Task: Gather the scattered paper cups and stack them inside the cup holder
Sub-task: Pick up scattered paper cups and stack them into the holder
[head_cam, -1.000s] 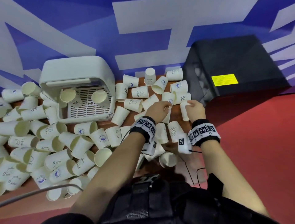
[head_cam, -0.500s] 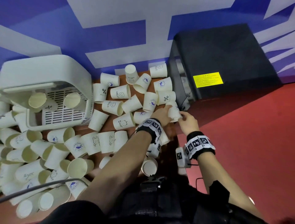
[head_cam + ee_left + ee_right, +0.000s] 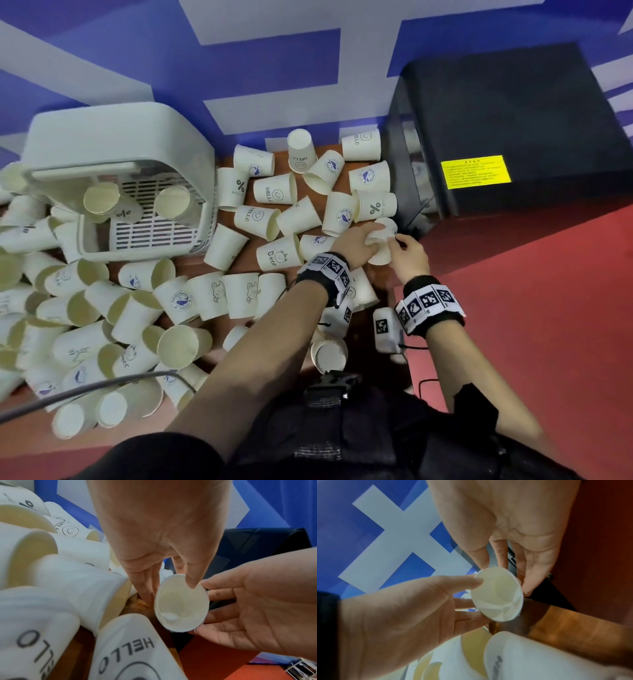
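**cupstacker99:** So what's different from a second ago? Back then your hands were apart, each on its own cup down on the tabletop point(image 3: 250, 260). Now your left hand point(image 3: 354, 244) and right hand point(image 3: 407, 257) have come together at the right edge of the pile, and there's a short nested stack of paper cups point(image 3: 381, 244) held between them, lifted off the wood. You've also shifted right, so the black box point(image 3: 513, 130) sits closer in the head view.

**papergoods_dan:** Yep. From the left wrist view, your left thumb hooks over the rim and the fingers curl around the far wall of the stack point(image 3: 181, 604), mouth facing the camera. Your right hand cups it from the other side with bent fingers pressing the wall, same story in the right wrist view point(image 3: 497, 595). So both hands are closed around that one stack, not hanging loose.

**cupstacker99:** What that means, I reckon: you're nesting as you go, which beats carrying singles. But it's early days. Dozens of loose cups point(image 3: 274, 212) are lying on their sides all over the tabletop.

**papergoods_dan:** And where's the cup holder? Can't say for sure. The white slotted bin point(image 3: 113, 144) at the left has two cups sitting in it, but I wouldn't swear that's the holder.
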Tool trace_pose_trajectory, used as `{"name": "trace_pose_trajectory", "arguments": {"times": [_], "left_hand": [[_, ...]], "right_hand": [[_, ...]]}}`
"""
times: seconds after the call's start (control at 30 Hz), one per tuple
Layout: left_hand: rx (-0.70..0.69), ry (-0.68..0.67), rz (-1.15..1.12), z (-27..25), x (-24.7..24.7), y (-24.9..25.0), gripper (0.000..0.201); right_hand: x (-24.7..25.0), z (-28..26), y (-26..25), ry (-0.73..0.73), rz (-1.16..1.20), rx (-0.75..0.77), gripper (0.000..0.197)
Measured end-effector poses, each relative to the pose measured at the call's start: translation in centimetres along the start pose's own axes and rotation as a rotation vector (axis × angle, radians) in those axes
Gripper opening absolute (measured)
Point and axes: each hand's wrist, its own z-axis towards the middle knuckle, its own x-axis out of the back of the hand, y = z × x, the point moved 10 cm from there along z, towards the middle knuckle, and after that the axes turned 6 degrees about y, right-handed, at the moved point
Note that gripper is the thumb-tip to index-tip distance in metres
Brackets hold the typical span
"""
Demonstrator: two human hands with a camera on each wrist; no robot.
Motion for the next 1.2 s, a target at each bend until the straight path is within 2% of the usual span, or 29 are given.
{"name": "trace_pose_trajectory", "arguments": {"times": [0.13,0.23,0.33,0.47,0.67,0.83,1.1,1.2], "left_hand": [[-0.036,0.046,-0.068,-1.2,1.5,0.6,0.043],[-0.031,0.125,-0.154,-2.4,3.0,0.4,0.044],[0.026,0.262,-0.284,-3.8,5.3,-0.5,0.043],[0.049,0.409,-0.359,-6.0,8.2,-1.7,0.049],[0.068,0.594,-0.448,-9.9,13.8,-4.5,0.044],[0.074,0.761,-0.495,-13.5,18.7,-8.0,0.042],[0.102,0.996,-0.513,-18.5,25.0,-14.1,0.04],[0.142,1.053,-0.557,-19.3,26.1,-16.4,0.032]], "right_hand": [[-0.5,-0.1,-0.3,0.023,0.11,0.026,0.035],[-1.2,-0.7,-1.3,-0.015,0.191,0.048,0.049],[-2.4,-1.3,-2.5,-0.079,0.272,0.076,0.056],[-3.7,-4.0,-6.1,-0.162,0.308,0.139,0.047],[-8.0,-7.7,-10.8,-0.32,0.32,0.236,0.05],[-12.7,-11.3,-15.5,-0.419,0.221,0.402,0.051],[-20.4,-15.9,-20.4,-0.543,0.043,0.532,0.054],[-23.0,-16.9,-21.6,-0.575,-0.031,0.572,0.055]]}}
